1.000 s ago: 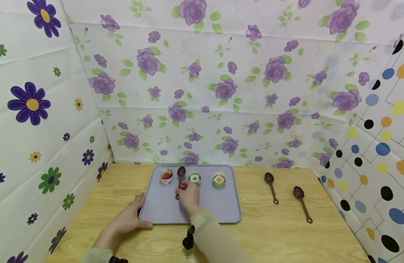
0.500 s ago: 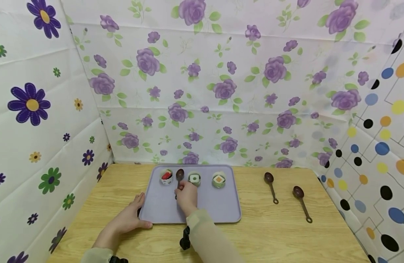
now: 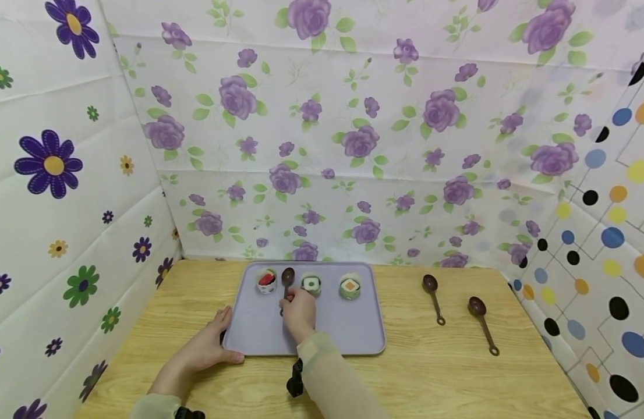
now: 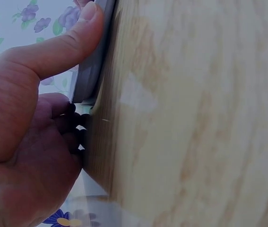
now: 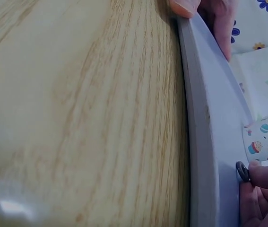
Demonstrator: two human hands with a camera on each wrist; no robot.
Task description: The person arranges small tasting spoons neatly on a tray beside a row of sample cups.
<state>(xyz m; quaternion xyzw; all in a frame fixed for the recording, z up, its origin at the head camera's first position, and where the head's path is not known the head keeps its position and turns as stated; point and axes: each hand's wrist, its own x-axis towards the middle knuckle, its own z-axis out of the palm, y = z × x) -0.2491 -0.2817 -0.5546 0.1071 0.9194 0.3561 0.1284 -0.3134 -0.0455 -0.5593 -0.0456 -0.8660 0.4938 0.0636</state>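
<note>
My right hand (image 3: 300,314) pinches the handle of a dark brown measuring spoon (image 3: 287,276) over the lavender tray (image 3: 353,331). The spoon's bowl points away from me, between two small paper cups. In the right wrist view, the ring end of its handle (image 5: 242,171) shows beside my thumb. My left hand (image 3: 209,344) rests at the tray's near left corner, thumb along the front edge and fingers at the left side. The left cup (image 3: 266,283) holds red pieces. A white-topped piece sits in the middle cup (image 3: 311,284), and a white piece with an orange square in the right cup (image 3: 349,287).
Two more brown spoons lie on the wooden table to the tray's right, one farther back (image 3: 430,284) and one nearer (image 3: 478,307). A purple-flowered cloth (image 3: 353,174) hangs behind the table, with patterned cloths on both sides.
My right hand and forearm have shifted slightly left with the spoon, mostly during the first half second. The left hand and the tray stay where they were.
</note>
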